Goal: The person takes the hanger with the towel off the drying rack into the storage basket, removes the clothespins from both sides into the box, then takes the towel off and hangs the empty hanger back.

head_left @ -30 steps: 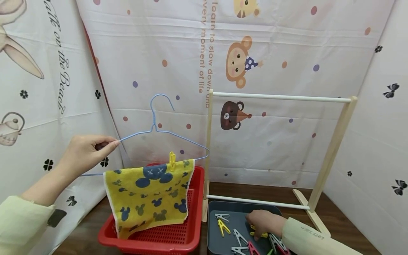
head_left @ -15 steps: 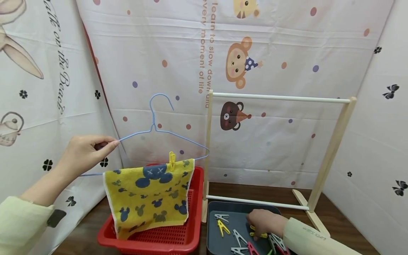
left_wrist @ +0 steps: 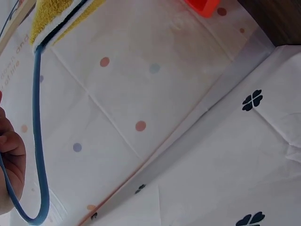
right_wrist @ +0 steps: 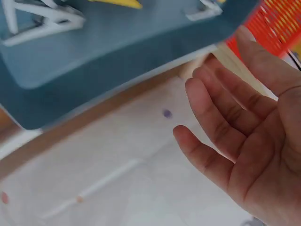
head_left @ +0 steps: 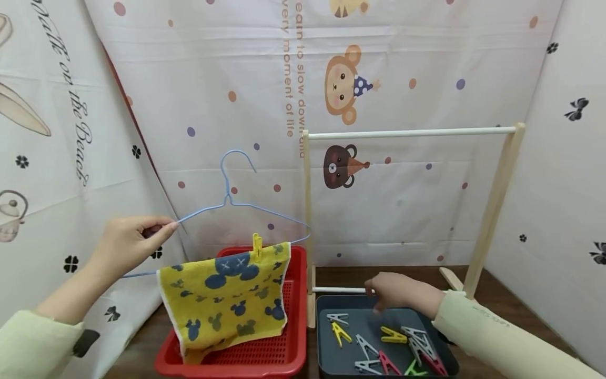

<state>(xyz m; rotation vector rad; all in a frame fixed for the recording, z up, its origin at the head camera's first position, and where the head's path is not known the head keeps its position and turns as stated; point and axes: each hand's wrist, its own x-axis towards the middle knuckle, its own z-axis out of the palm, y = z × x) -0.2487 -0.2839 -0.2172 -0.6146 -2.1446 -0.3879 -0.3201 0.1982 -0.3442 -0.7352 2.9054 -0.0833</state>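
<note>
My left hand pinches the left shoulder of a blue wire hanger between thumb and fingers. Folded over its lower bar is a yellow towel with blue mouse-head prints, and a yellow clothespin clips the towel near its right end. In the left wrist view the wire runs from the towel's edge down to the hand. Over the far part of a dark grey tray is my right hand. Its fingers are loosely bent, the thumb stands apart, and nothing shows between them.
Clothespins in several colours lie in the tray, among them a yellow one and a pink one. A red basket stands below the towel. Behind the tray rises a wooden rack with a white top rail.
My right hand has risen from the clothespins toward the back of the tray, uncovering a yellow one. The left hand still holds the hanger. The head view has shifted slightly.
</note>
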